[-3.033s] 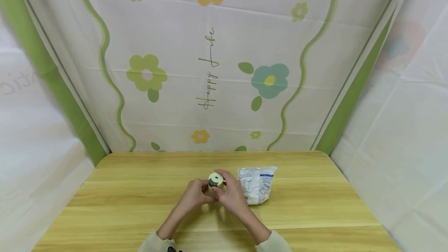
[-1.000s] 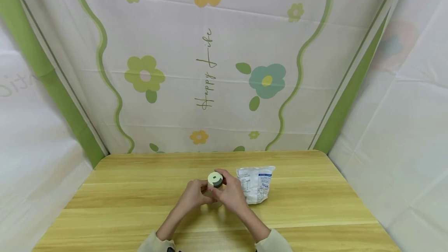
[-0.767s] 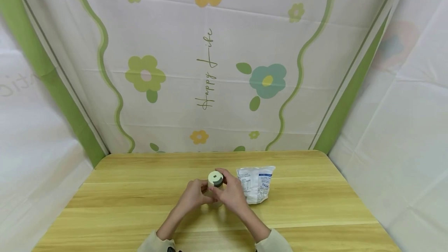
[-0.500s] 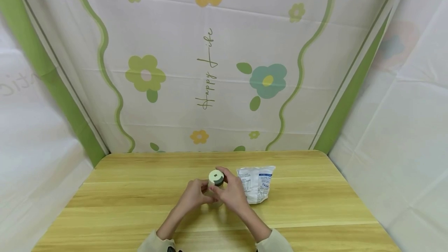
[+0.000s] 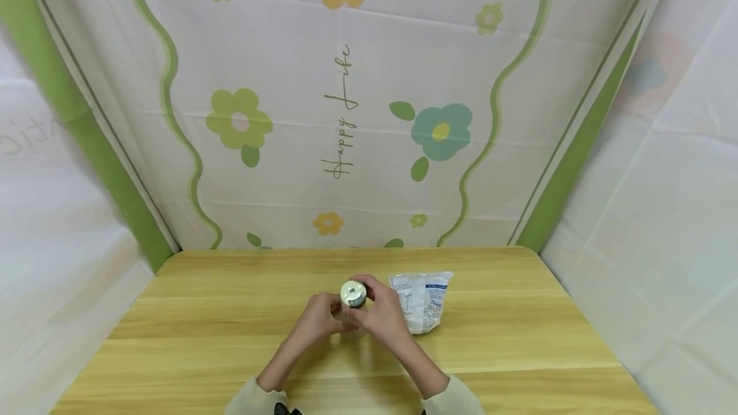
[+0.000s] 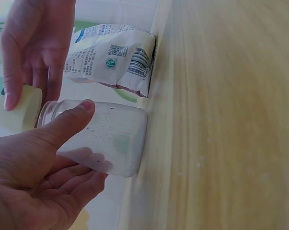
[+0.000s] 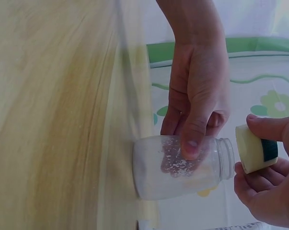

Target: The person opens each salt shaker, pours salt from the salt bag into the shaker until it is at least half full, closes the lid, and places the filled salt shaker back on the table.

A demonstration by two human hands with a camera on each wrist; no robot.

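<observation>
A clear plastic jar (image 6: pixel 122 136) stands on the table, with small pale specks visible on its wall. My left hand (image 5: pixel 314 321) grips it around the side, thumb on the near face and fingers behind. Above the jar's threaded neck, my right hand (image 5: pixel 383 314) pinches a cream screw cap (image 7: pixel 249 148) that has a dark green patch. In the right wrist view a narrow gap shows between cap and neck. Seen from the head, the cap and hands hide most of the jar.
A white printed plastic bag (image 5: pixel 425 303) stands on the wooden table (image 5: pixel 219 319) just right of my right hand, with a barcode on one side. Flower-printed cloth (image 5: pixel 277 171) hangs behind the table, and pale cloth also flanks both sides.
In my right hand the cap has turned, its dark patch going from lower left to lower right. Most recently it shifted slightly left and its top caught the light. My left hand stayed nearly still.
</observation>
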